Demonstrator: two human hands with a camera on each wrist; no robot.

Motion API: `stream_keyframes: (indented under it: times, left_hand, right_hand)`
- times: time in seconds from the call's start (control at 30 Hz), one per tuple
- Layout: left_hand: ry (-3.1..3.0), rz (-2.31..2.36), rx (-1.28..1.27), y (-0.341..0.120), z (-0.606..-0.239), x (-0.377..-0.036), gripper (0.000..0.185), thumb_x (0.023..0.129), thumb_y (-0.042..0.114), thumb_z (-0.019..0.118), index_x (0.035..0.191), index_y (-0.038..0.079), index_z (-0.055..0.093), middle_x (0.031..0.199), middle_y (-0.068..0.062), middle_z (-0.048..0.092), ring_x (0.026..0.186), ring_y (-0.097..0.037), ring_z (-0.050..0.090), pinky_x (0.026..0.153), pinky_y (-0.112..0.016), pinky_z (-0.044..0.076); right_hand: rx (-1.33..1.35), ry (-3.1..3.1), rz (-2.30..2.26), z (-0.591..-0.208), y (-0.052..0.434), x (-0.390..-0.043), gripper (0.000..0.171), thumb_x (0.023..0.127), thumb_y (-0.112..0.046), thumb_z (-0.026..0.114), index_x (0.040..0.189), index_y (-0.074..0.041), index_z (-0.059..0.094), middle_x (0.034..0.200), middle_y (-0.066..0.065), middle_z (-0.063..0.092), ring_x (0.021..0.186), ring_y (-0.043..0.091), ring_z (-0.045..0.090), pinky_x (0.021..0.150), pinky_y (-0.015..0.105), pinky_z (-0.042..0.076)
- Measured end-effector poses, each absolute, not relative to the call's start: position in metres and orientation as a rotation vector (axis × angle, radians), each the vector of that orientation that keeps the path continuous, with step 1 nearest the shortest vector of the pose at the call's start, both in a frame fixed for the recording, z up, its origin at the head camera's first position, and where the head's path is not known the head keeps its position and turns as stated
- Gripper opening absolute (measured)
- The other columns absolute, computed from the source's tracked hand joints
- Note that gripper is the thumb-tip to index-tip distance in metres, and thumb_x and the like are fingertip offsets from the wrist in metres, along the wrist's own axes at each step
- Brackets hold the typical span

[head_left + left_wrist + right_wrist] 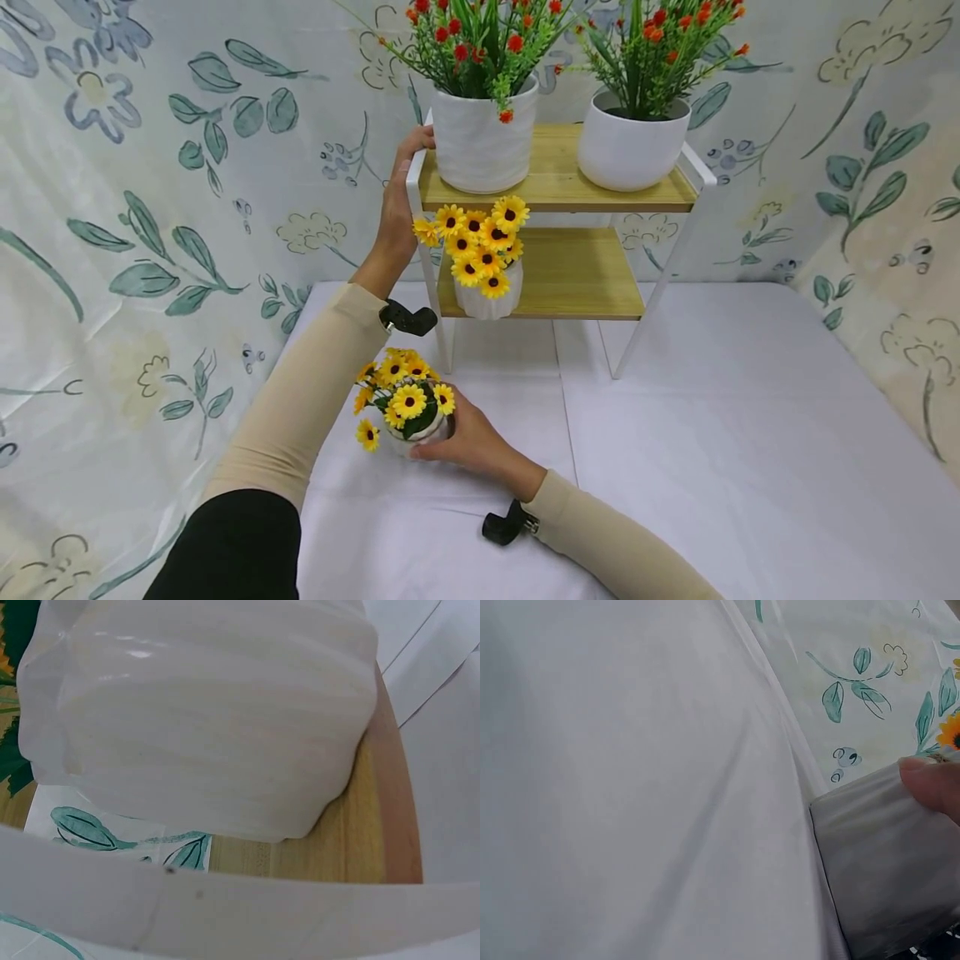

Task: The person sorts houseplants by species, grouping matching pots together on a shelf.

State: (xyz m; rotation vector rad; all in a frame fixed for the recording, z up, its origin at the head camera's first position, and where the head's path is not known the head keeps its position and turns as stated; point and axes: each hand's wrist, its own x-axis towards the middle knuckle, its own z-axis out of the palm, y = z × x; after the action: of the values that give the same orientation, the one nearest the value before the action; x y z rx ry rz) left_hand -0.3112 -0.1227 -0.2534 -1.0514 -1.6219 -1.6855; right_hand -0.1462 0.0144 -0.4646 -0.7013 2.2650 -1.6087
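Observation:
At the left side of a two-tier plant stand (622, 200), my left hand (399, 204) grips the white frame near the upper shelf. My right hand (468, 442) holds a small white pot of yellow flowers (408, 402), low over the white cloth. In the right wrist view its thumb presses the rim of that pot (885, 862); the other fingers are hidden. A second pot of yellow flowers (489, 302) stands at the left of the lower shelf. The left wrist view shows this ridged pot (210, 727) behind the frame's white bar (225, 907).
Two larger white pots with red flowers, a left one (486, 137) and a right one (633, 146), stand on the upper shelf. White cloth (712, 467) covers the table. A floral-patterned curtain (150, 333) hangs behind and at both sides.

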Motion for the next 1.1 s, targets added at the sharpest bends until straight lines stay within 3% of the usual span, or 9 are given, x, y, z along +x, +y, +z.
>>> stream_keyframes:
  times: [0.33, 0.6, 0.93, 1.1]
  left_hand:
    - [-1.630, -1.652, -1.051, -0.123, -0.252, -0.310, 0.040, 0.098, 0.018, 0.017, 0.123, 0.007, 0.046, 0.146, -0.006, 0.038, 0.139, -0.013, 0.029, 0.116, -0.032, 0.016]
    - [-1.646, -1.658, -1.039, -0.122, -0.249, -0.306, 0.041, 0.098, 0.010, 0.014, 0.124, -0.001, 0.044, 0.147, -0.016, 0.035, 0.139, -0.015, 0.029, 0.117, -0.034, 0.014]
    - [-1.631, -1.651, -1.059, -0.121, -0.250, -0.305, 0.040, 0.098, 0.011, 0.014, 0.123, -0.004, 0.043, 0.146, -0.021, 0.034, 0.138, -0.016, 0.030, 0.117, -0.036, 0.015]
    - [-1.652, -1.664, -1.028, -0.121, -0.248, -0.301, 0.040, 0.098, 0.011, 0.015, 0.122, -0.002, 0.044, 0.146, -0.017, 0.036, 0.138, -0.013, 0.030, 0.117, -0.036, 0.014]
  right_hand:
    - [-0.675, 2.250, -1.604, -0.463, 0.016, -0.147, 0.100, 0.064, -0.033, 0.089, 0.145, -0.017, 0.033, 0.139, -0.002, 0.045, 0.124, 0.013, 0.046, 0.107, 0.040, 0.035]
    - [-0.728, 2.246, -1.571, -0.463, 0.018, -0.148, 0.095, 0.065, -0.036, 0.088, 0.144, -0.029, 0.036, 0.135, -0.012, 0.051, 0.123, 0.009, 0.049, 0.107, 0.041, 0.035]
    - [-0.773, 2.236, -1.568, -0.463, 0.022, -0.149, 0.095, 0.064, -0.034, 0.089, 0.143, -0.029, 0.035, 0.135, -0.011, 0.052, 0.122, 0.009, 0.049, 0.106, 0.041, 0.036]
    - [-0.796, 2.122, -1.620, -0.460, 0.024, -0.150, 0.101, 0.066, -0.025, 0.089, 0.147, -0.032, 0.029, 0.140, -0.012, 0.046, 0.126, 0.009, 0.046, 0.109, 0.041, 0.032]
